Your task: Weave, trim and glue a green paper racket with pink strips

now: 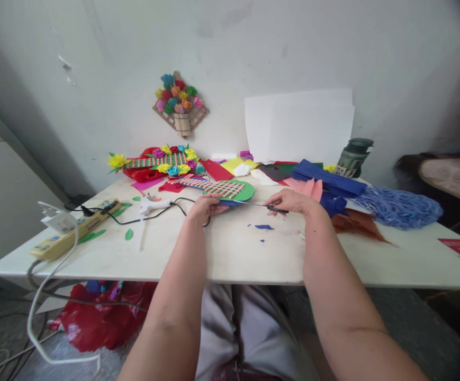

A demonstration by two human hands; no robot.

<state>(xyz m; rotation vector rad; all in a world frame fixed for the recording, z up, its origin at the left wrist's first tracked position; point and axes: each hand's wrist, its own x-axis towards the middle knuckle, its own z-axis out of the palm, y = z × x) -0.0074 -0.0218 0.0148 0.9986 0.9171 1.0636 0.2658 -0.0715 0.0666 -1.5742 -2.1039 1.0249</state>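
My left hand (209, 207) is closed on the near edge of a flat green craft piece (249, 191), rounded at its right end. Pale sticks in a lattice (225, 188) lie across its top, and blue paper shows along its underside. In my right hand (286, 202) is a pair of scissors (276, 208), its blades pointing left along the piece's blue edge. Whether the blades are parted is too small to tell. A blue paper scrap (264, 227) lies on the table just in front of the scissors.
A hot glue gun (149, 205) with a black cord and a power strip (74, 233) lie to the left. A flowered stick craft (166, 161) rests behind. Coloured paper, blue shredded strands (400, 205) and a dark green bottle (353, 157) occupy the right side of the white table (253, 264).
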